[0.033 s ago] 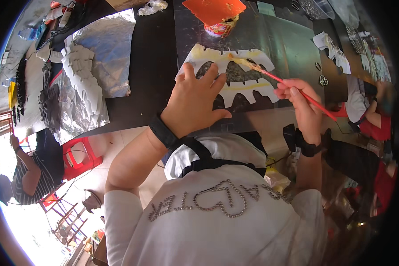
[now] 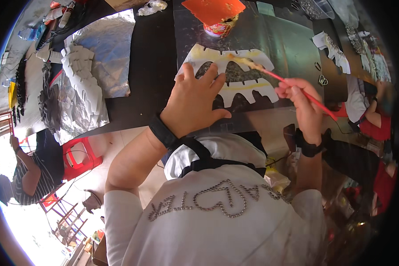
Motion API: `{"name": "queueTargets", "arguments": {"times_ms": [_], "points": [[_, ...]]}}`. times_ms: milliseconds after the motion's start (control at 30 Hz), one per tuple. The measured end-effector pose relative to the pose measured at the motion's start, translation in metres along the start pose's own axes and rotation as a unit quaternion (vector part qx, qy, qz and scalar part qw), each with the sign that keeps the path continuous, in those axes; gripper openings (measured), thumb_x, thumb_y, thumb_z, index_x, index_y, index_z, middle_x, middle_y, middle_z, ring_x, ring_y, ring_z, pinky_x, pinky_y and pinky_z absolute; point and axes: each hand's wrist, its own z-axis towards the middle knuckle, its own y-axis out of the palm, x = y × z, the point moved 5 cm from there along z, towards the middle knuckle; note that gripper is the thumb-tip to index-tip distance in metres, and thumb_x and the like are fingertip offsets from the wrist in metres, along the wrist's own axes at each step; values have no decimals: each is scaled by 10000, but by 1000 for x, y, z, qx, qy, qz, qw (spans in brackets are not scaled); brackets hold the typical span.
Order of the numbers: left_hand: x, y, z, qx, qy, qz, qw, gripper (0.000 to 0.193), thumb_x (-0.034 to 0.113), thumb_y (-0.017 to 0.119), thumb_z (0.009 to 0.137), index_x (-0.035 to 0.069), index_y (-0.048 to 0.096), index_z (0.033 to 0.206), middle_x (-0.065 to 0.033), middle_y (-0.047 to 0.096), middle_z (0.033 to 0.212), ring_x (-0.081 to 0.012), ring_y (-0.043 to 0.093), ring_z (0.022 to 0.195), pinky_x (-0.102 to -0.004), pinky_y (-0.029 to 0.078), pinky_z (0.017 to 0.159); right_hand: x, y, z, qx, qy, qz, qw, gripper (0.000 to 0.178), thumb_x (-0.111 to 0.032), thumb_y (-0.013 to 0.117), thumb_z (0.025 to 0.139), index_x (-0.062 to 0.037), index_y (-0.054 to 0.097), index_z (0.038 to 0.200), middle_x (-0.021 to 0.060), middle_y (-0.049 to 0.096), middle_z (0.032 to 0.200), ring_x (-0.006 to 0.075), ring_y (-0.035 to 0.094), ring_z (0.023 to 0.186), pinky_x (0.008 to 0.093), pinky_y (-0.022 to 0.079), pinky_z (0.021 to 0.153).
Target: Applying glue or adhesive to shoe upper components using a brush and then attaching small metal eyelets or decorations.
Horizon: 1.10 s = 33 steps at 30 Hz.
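My left hand (image 2: 195, 99) lies with fingers spread, its fingertips on a white notched piece (image 2: 248, 54) streaked with yellowish paste. Pinched in my right hand (image 2: 303, 99) is a slim brush (image 2: 275, 76) with a red handle. Its paste-coated bristle end rests on or just over that upper white piece; actual contact I cannot tell. Closer to me lies a second white notched piece (image 2: 264, 87) with a yellow streak, partly hidden by my left hand. Beyond them stands a smeared tin (image 2: 218, 30) with an orange sheet (image 2: 215, 9) over its top.
A clear sheet (image 2: 292, 37) covers the dark table under the work. Stacked white pieces (image 2: 80, 73) and a silvery sheet (image 2: 115, 57) lie to the left. On the right are more white pieces (image 2: 334, 53) and small metal rings (image 2: 323, 80). Other people sit at both sides.
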Motion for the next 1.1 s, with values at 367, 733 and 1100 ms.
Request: {"name": "queueTargets", "arguments": {"times_ms": [367, 733, 1100], "points": [[-13, -14, -9, 52, 12, -140, 989, 683, 366, 744, 680, 28, 486, 1214, -176, 402, 1184, -365, 439, 1088, -429, 446, 883, -15, -51, -20, 87, -19, 139, 986, 291, -164, 430, 931, 36, 517, 1123, 157, 619, 987, 239, 617, 870, 351, 469, 798], [26, -5, -72, 86, 13, -187, 979, 605, 207, 776, 603, -68, 523, 1078, -209, 434, 1194, -398, 419, 1153, -441, 409, 934, 0, 26, -34, -38, 35, 118, 992, 238, -120, 421, 936, 30, 509, 1099, 156, 617, 969, 232, 626, 852, 341, 489, 781], [30, 13, -74, 92, -28, -173, 980, 631, 226, 778, 606, -39, 513, 1113, -199, 410, 1260, -379, 375, 1220, -426, 381, 988, -6, 54, -21, -88, 0, 37, 995, 191, -76, 435, 939, 48, 547, 1031, 148, 631, 942, 199, 638, 840, 302, 501, 763]]}}
